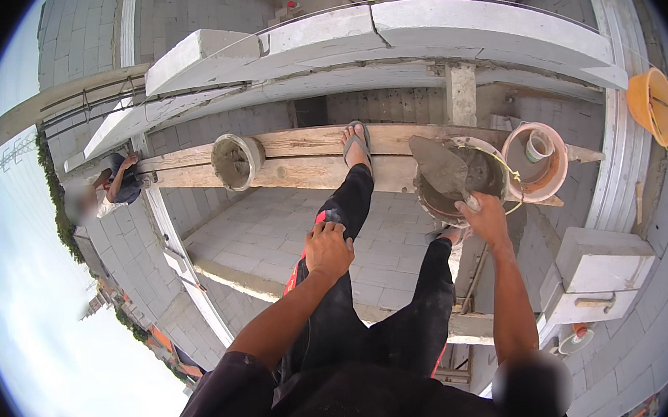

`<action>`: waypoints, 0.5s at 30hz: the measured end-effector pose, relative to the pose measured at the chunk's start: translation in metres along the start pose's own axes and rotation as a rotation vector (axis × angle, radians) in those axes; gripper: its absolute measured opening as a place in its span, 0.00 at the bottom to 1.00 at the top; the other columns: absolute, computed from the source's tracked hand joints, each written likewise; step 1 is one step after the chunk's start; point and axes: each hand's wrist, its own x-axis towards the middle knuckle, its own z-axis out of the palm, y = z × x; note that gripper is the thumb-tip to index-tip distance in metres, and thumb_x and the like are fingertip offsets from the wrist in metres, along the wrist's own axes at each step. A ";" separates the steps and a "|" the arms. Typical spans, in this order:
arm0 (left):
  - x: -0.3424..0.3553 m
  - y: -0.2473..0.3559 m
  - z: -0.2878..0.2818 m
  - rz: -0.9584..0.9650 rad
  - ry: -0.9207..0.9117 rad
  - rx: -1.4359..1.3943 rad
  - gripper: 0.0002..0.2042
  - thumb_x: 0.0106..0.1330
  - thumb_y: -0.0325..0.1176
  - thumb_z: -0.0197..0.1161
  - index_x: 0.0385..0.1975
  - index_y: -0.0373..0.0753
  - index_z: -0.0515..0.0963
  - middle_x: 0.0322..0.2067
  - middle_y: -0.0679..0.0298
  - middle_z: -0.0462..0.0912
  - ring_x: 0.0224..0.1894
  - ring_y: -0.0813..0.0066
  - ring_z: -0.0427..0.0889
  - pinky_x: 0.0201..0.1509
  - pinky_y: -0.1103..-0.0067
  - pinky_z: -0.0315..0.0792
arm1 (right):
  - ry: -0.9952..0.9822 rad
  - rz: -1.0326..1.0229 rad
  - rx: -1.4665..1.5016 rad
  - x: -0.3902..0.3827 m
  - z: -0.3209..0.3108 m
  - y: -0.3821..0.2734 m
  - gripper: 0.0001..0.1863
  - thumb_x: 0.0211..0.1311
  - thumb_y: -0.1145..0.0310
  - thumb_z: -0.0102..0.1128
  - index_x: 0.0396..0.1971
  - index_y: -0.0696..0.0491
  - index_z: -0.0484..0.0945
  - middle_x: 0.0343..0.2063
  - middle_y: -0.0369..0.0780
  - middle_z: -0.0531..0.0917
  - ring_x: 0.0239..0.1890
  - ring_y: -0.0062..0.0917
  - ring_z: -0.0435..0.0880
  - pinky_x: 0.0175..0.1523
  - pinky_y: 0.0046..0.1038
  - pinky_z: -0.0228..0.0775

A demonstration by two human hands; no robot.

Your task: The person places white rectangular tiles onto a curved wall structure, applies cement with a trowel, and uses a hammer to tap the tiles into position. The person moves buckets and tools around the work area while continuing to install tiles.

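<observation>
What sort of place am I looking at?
Most likely a building site, judging by the wall of pale blocks, the wooden planks laid as a walkway, and the trowel in the right hand.

Free planks [297, 144] between small bucket [254, 153] and sandalled foot [356, 154], trowel [439, 167] across large bucket [439, 213], pink bucket [559, 182] beside it, block wall [485, 32] beyond
</observation>
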 end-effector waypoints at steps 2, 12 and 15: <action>0.003 -0.011 -0.002 -0.034 -0.027 -0.036 0.17 0.65 0.44 0.67 0.48 0.42 0.83 0.51 0.64 0.84 0.61 0.64 0.77 0.63 0.63 0.71 | 0.106 -0.136 -0.147 0.025 -0.004 -0.058 0.24 0.58 0.50 0.70 0.46 0.54 0.87 0.34 0.53 0.88 0.42 0.51 0.87 0.50 0.48 0.77; 0.016 -0.045 -0.009 -0.110 -0.040 -0.227 0.17 0.63 0.41 0.69 0.50 0.43 0.83 0.52 0.66 0.84 0.62 0.65 0.76 0.65 0.63 0.69 | 0.292 -0.627 -0.549 0.224 0.000 -0.304 0.16 0.62 0.61 0.67 0.48 0.48 0.79 0.42 0.44 0.83 0.44 0.43 0.86 0.45 0.43 0.79; 0.023 -0.052 -0.014 -0.108 -0.062 -0.267 0.18 0.63 0.42 0.69 0.51 0.43 0.83 0.52 0.66 0.84 0.63 0.65 0.75 0.66 0.63 0.69 | 0.369 -0.685 -0.673 0.260 0.019 -0.324 0.14 0.62 0.64 0.67 0.47 0.47 0.80 0.42 0.43 0.81 0.47 0.40 0.85 0.46 0.42 0.79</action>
